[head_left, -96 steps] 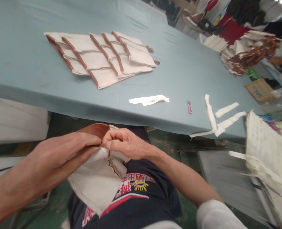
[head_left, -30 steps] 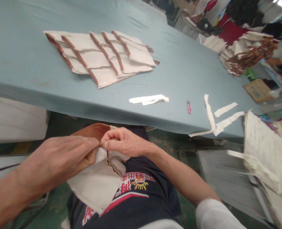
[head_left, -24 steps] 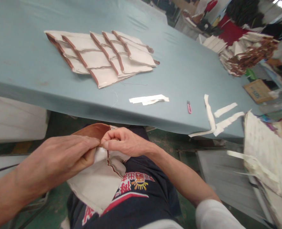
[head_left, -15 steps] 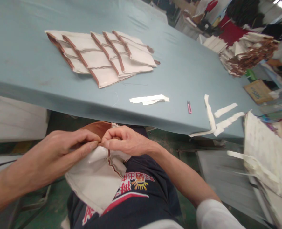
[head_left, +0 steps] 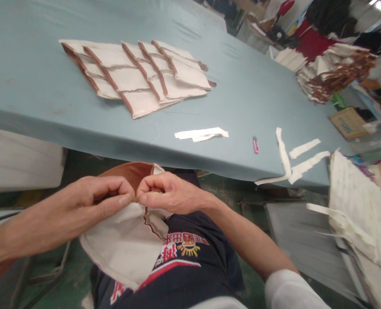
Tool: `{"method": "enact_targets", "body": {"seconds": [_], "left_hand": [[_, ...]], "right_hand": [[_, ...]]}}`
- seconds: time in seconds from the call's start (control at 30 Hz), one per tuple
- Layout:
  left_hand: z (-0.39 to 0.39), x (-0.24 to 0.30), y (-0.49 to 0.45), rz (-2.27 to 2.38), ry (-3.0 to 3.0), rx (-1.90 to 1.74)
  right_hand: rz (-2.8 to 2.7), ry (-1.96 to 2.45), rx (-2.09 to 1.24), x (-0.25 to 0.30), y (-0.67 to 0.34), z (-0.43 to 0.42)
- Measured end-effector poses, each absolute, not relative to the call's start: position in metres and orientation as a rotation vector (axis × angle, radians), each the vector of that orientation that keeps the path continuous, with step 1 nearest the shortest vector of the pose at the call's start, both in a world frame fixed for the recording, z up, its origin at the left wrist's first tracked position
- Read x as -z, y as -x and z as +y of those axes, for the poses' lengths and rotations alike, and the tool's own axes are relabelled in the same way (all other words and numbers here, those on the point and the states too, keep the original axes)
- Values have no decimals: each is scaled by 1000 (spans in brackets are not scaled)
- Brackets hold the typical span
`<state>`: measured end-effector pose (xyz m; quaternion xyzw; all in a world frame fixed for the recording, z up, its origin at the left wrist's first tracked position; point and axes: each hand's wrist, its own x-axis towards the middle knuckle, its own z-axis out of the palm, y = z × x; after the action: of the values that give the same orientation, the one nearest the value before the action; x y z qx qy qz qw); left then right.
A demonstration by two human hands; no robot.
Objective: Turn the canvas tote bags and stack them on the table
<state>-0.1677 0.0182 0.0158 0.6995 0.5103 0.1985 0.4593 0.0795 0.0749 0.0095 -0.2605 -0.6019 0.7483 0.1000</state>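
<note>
A cream fabric pouch with a brown lining hangs over my lap, below the table's front edge. My left hand pinches its upper edge between thumb and fingers. Close beside it, my right hand pinches the same edge, with the fingertips of both hands nearly touching. A seam with brown trim runs down from my right hand. The fingers cover the exact bit of cloth being gripped.
Several cream pouches with brown edging lie overlapped on the blue-green table. Nearer the front edge are white fabric strips, pink thread snips and more strips. A cloth pile and a cardboard box stand at the right.
Both hands keep their pinch on the pouch edge. The pouch's lower left part has swung slightly left, and its brown lining shows a little wider.
</note>
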Motion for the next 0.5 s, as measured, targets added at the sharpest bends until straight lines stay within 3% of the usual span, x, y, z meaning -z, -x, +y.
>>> {"method": "enact_targets", "body": {"seconds": [0.17, 0.37, 0.5], "left_hand": [[20, -12, 164, 1142, -1725, -451], [21, -10, 153, 1211, -2066, -785], [16, -1, 150, 1274, -2076, -899]], "right_hand": [[-1849, 760, -2048, -10, -78, 70], [-1545, 700, -2136, -3, -71, 63], [-1622, 690, -1978, -7, -68, 61]]}}
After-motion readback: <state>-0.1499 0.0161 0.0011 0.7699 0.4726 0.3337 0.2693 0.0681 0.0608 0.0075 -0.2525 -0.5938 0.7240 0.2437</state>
